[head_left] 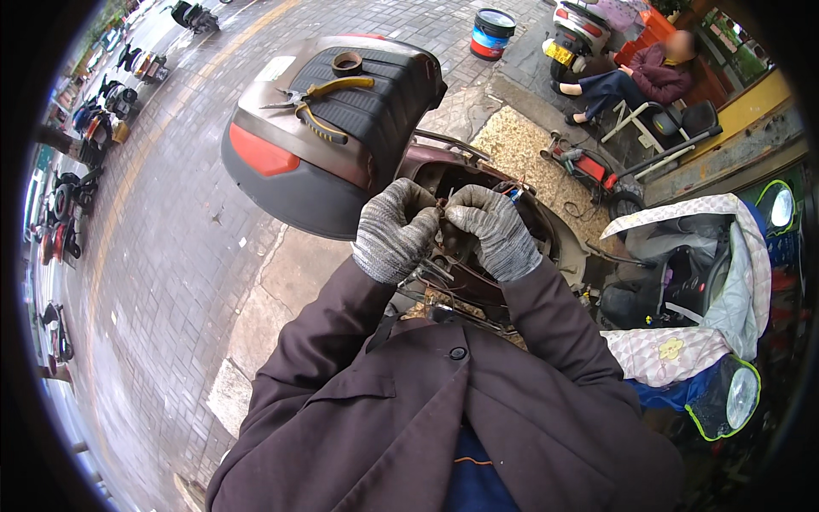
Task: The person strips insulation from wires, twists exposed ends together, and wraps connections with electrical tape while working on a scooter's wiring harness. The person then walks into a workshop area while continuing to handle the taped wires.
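Note:
My left hand [391, 235] and my right hand [496, 232], both in grey knitted gloves, meet above the opened body of a scooter [546, 224]. Fingertips of both are pinched close together around something small and brownish, too small to make out. Thin wires [512, 186] show beside my right hand. Just beyond my left hand is the scooter's brown and black top box [281, 90] with a red reflector [260, 154]. On its lid lie pliers with yellow handles [341, 86] and a brown roll of tape [347, 72].
To the right stands another scooter under a pale patterned cover [674, 352], with mirrors [744, 398]. A seated person [665, 72] is at the far right, near a red wheeled device [589, 166]. A bucket [492, 34] stands on the paving; parked scooters [68, 209] line the left.

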`<state>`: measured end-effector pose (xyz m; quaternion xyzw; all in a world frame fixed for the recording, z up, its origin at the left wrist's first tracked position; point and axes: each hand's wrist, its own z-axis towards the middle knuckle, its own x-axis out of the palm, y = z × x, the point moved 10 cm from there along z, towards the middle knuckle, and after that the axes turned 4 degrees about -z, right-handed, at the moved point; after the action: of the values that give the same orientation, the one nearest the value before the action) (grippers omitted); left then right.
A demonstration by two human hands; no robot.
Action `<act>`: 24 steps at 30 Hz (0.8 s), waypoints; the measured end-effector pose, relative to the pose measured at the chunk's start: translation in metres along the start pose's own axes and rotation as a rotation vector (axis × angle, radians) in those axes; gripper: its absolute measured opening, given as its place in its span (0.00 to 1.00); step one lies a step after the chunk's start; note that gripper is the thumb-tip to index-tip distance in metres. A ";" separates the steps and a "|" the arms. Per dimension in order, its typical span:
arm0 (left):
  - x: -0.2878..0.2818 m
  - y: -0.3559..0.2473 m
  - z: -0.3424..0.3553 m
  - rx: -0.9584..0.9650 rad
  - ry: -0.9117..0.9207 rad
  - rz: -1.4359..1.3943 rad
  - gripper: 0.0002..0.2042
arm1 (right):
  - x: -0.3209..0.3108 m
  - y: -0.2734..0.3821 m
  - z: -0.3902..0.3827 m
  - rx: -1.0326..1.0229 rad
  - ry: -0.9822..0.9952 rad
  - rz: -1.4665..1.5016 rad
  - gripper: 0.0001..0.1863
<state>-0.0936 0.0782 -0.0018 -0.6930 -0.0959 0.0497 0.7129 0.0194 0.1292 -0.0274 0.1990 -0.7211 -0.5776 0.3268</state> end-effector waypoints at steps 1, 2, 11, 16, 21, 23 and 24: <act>0.000 0.000 0.000 0.009 -0.002 0.010 0.04 | 0.000 0.001 0.000 -0.019 0.001 -0.022 0.05; 0.001 0.000 0.000 0.001 0.000 0.029 0.04 | -0.006 -0.002 0.000 0.014 -0.055 -0.082 0.05; -0.004 -0.006 -0.001 0.065 -0.095 0.071 0.03 | -0.009 0.013 0.003 -0.059 -0.081 -0.301 0.05; -0.005 -0.013 -0.002 0.160 -0.155 0.144 0.03 | -0.009 0.036 -0.009 -0.250 -0.206 -0.318 0.06; 0.001 -0.025 -0.005 0.223 -0.172 0.214 0.02 | 0.000 0.066 -0.018 -0.414 -0.242 -0.628 0.08; 0.003 -0.029 -0.006 0.241 -0.175 0.237 0.02 | 0.004 0.077 -0.018 -0.519 -0.265 -0.711 0.06; 0.005 -0.029 -0.006 0.233 -0.172 0.247 0.02 | 0.009 0.084 -0.019 -0.595 -0.259 -0.795 0.06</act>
<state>-0.0896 0.0726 0.0272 -0.6052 -0.0642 0.2066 0.7661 0.0343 0.1309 0.0582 0.2829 -0.4286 -0.8574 0.0325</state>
